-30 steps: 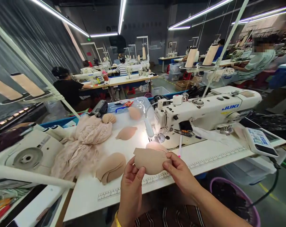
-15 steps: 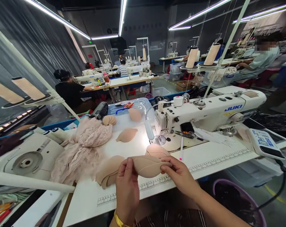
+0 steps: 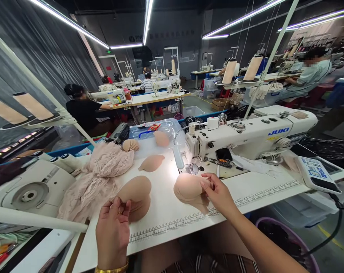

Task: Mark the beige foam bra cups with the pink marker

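Between the thumb and fingers of my left hand (image 3: 113, 227) is the edge of a beige bra cup (image 3: 136, 187). Other cups lie beneath it on the white sewing table (image 3: 163, 204). My right hand (image 3: 219, 193) pinches the right edge of another beige bra cup (image 3: 189, 186), which rests over further pieces just in front of the needle area. The two groups of cups are apart, with the ruler strip (image 3: 183, 223) running along the table's front edge. One more cup piece (image 3: 152, 163) lies flat behind them.
A white sewing machine (image 3: 251, 132) stands at the right, its lamp (image 3: 177, 157) lit. Pale lace fabric (image 3: 109, 161) is heaped at the left. Behind lies a clear plastic box (image 3: 172, 127) bearing a cup piece (image 3: 161, 138). Scissors (image 3: 221, 163) rest by the machine. Co-workers sit farther back.
Both hands held one cup piece together in front of me; now they are apart. My left hand has moved left to the left cups, my right hand slightly up to the right ones.
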Action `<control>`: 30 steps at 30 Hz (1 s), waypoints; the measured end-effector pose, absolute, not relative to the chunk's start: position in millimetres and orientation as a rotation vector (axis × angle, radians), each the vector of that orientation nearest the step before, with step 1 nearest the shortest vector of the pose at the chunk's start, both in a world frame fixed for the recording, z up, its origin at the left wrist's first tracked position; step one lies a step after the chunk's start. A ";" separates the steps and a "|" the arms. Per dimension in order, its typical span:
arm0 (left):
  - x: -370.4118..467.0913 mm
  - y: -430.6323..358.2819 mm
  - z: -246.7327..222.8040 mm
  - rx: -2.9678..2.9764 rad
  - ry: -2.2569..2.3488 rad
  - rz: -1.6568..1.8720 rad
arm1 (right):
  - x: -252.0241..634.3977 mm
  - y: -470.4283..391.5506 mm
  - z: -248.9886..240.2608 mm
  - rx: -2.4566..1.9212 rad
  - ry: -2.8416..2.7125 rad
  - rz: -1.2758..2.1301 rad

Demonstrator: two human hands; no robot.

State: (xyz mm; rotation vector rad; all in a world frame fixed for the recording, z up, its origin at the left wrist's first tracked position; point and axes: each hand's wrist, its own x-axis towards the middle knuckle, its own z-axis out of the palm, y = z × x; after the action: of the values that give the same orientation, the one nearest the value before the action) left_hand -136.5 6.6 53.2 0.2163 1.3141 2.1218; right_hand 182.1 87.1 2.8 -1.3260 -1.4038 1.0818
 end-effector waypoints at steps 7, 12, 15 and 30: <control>-182.0 -17.4 19.5 0.291 1.648 2.053 | 181.3 86.0 -5.1 -1.341 -1.715 0.625; -185.2 -23.1 15.3 0.506 2.049 1.991 | 178.8 85.9 -21.4 -1.167 -1.851 0.315; -174.2 -29.4 16.2 0.667 2.210 1.918 | 178.6 81.5 -30.8 -1.055 -1.960 0.269; -194.3 147.3 75.8 2.047 2.215 0.307 | 141.0 95.3 35.2 -0.744 -2.245 0.494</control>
State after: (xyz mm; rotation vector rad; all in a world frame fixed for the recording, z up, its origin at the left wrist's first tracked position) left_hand -194.3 147.3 75.8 2.0471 2.2155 0.3066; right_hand 141.0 95.3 35.2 -0.7445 -2.2449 0.4940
